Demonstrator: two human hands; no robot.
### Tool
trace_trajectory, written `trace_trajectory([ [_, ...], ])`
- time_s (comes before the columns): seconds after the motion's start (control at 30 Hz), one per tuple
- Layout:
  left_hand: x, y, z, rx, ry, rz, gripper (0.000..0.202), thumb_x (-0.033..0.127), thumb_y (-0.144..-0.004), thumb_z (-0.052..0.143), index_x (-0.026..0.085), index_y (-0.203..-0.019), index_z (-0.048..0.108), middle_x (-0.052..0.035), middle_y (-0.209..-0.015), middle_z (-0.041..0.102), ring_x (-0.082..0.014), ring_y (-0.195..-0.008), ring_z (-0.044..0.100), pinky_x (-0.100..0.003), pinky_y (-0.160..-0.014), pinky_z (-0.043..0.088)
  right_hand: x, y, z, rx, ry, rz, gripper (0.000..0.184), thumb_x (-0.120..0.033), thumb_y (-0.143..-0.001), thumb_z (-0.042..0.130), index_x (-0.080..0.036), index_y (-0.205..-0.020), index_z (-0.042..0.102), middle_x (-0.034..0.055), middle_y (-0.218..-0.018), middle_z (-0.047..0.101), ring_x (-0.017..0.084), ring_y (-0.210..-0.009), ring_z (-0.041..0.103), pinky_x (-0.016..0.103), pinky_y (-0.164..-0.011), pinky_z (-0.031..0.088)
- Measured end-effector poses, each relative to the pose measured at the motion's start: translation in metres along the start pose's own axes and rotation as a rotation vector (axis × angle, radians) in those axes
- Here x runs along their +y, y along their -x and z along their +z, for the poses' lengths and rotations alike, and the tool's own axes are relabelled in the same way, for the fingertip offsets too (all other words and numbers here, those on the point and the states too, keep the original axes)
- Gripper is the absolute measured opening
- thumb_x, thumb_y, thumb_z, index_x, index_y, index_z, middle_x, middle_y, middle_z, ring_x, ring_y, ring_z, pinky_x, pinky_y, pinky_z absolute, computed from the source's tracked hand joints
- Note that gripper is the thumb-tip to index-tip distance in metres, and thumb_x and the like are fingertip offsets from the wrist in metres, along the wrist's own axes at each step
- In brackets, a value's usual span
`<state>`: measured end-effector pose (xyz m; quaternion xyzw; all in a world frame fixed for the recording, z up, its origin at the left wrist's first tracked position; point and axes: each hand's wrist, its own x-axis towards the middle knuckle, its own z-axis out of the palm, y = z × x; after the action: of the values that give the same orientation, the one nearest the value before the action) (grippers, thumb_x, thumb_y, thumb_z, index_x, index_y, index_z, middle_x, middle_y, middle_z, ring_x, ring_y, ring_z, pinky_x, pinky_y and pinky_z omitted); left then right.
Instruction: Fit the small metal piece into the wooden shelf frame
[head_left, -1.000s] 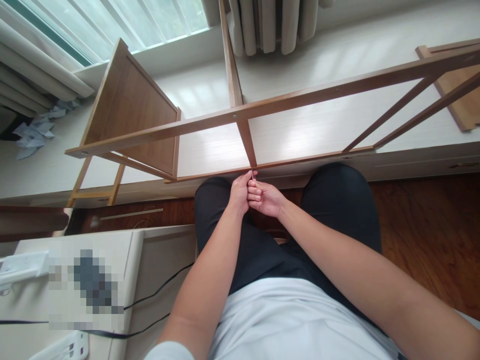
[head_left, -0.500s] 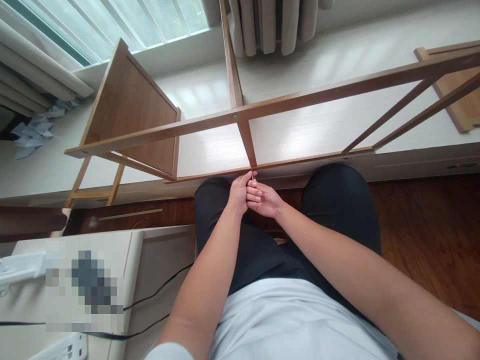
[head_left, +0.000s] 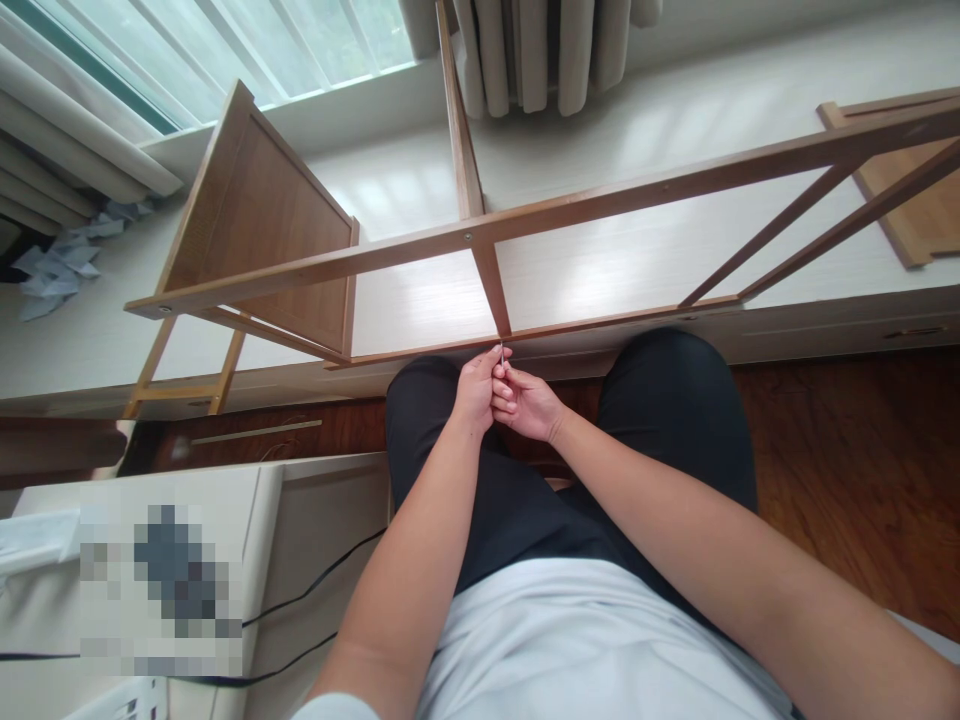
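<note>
A brown wooden shelf frame (head_left: 525, 215) lies on its side on a pale platform (head_left: 637, 250) in front of me. My left hand (head_left: 474, 390) and my right hand (head_left: 529, 403) meet just below the joint where a cross rail (head_left: 491, 290) reaches the frame's near rail. Both hands are closed in a pinch around a thin metal tool (head_left: 501, 352) whose tip points up at that joint. The tool's lower part is hidden by my fingers. My knees in dark trousers sit on either side of the hands.
A loose wooden panel (head_left: 907, 190) lies at the far right of the platform. Curtains (head_left: 525, 50) hang by the window at the back. Crumpled paper (head_left: 56, 265) lies at the far left. A white cabinet (head_left: 225, 560) with a black cable stands at my left, on a dark wood floor (head_left: 862, 460).
My hands have stayed at the joint with only slight finger shifts. The view has tilted slightly.
</note>
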<state>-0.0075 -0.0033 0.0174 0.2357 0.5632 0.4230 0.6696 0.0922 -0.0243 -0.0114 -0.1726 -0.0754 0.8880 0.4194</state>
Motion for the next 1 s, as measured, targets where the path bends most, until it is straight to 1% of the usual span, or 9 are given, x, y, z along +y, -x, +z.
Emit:
trace_trajectory([
  [0.13,0.0,0.001,0.0,0.001,-0.019,0.006,0.03,0.043,-0.083,0.074,0.015,-0.092,0.072,0.0072,-0.054,0.053,-0.0068,-0.031,0.046,-0.018,-0.029,0.036,0.0,0.002,0.002,0.017,0.032,-0.003,0.018,-0.032,-0.102,0.05,-0.023,-0.086,0.05,-0.0086,-0.056,0.046,0.009,-0.04,0.036,0.017,-0.037,0.027],
  [0.3,-0.001,0.002,-0.001,-0.008,-0.035,0.024,0.03,0.044,-0.082,0.074,0.015,-0.091,0.072,0.0085,-0.052,0.05,-0.0057,-0.031,0.045,-0.017,-0.029,0.034,0.001,0.003,0.004,0.049,0.091,-0.025,0.02,-0.035,-0.098,0.056,-0.023,-0.084,0.05,-0.009,-0.055,0.046,0.009,-0.039,0.036,0.018,-0.036,0.026],
  [0.43,-0.003,0.002,0.0,-0.029,-0.05,0.02,0.032,0.045,-0.083,0.073,0.016,-0.095,0.072,0.0096,-0.049,0.047,-0.0065,-0.029,0.043,-0.018,-0.029,0.034,0.004,0.002,0.003,0.101,0.155,-0.098,0.025,-0.042,-0.094,0.063,-0.023,-0.084,0.051,-0.0092,-0.055,0.048,0.008,-0.039,0.037,0.018,-0.035,0.024],
  [0.57,-0.005,0.0,0.0,-0.04,-0.023,0.036,0.034,0.046,-0.08,0.075,0.016,-0.094,0.072,0.0101,-0.048,0.046,-0.0062,-0.029,0.041,-0.018,-0.029,0.033,0.008,0.001,0.002,0.16,0.248,-0.172,0.035,-0.052,-0.087,0.07,-0.023,-0.082,0.052,-0.0091,-0.054,0.049,0.008,-0.038,0.038,0.019,-0.035,0.025],
  [0.73,-0.008,-0.004,-0.001,-0.046,0.005,0.048,0.036,0.048,-0.078,0.077,0.016,-0.093,0.071,0.0107,-0.044,0.043,-0.0075,-0.028,0.038,-0.019,-0.028,0.029,0.014,-0.001,0.0,0.255,0.426,-0.28,0.042,-0.061,-0.083,0.07,-0.023,-0.077,0.053,-0.0083,-0.051,0.05,0.008,-0.037,0.036,0.021,-0.035,0.026],
  [0.8,-0.009,-0.005,0.0,-0.039,0.029,0.053,0.033,0.045,-0.078,0.077,0.015,-0.091,0.072,0.0088,-0.046,0.048,-0.0078,-0.03,0.04,-0.02,-0.03,0.03,0.015,-0.001,-0.001,0.306,0.52,-0.343,0.042,-0.061,-0.084,0.069,-0.023,-0.075,0.053,-0.0079,-0.049,0.05,0.008,-0.037,0.035,0.022,-0.036,0.025],
  [0.87,-0.01,-0.007,0.001,-0.025,0.066,0.068,0.029,0.041,-0.078,0.077,0.014,-0.087,0.072,0.0051,-0.054,0.057,-0.0073,-0.036,0.046,-0.02,-0.035,0.034,0.015,0.0,-0.002,0.361,0.619,-0.413,0.041,-0.058,-0.086,0.068,-0.023,-0.072,0.054,-0.008,-0.048,0.048,0.008,-0.038,0.035,0.023,-0.038,0.025],
  [0.93,-0.01,-0.009,0.002,-0.015,0.094,0.081,0.025,0.037,-0.078,0.078,0.013,-0.084,0.072,0.0019,-0.063,0.063,-0.007,-0.045,0.052,-0.019,-0.04,0.038,0.014,0.002,-0.002,0.418,0.714,-0.482,0.039,-0.053,-0.088,0.067,-0.023,-0.069,0.054,-0.0075,-0.049,0.047,0.009,-0.042,0.036,0.023,-0.043,0.026],
  [1.0,-0.01,-0.009,0.003,-0.017,0.105,0.081,0.023,0.035,-0.078,0.078,0.013,-0.084,0.073,0.0005,-0.068,0.066,-0.0077,-0.052,0.055,-0.019,-0.044,0.041,0.011,0.006,-0.001,0.471,0.794,-0.538,0.036,-0.048,-0.09,0.067,-0.022,-0.067,0.056,-0.0059,-0.053,0.049,0.01,-0.049,0.039,0.024,-0.048,0.03],
])
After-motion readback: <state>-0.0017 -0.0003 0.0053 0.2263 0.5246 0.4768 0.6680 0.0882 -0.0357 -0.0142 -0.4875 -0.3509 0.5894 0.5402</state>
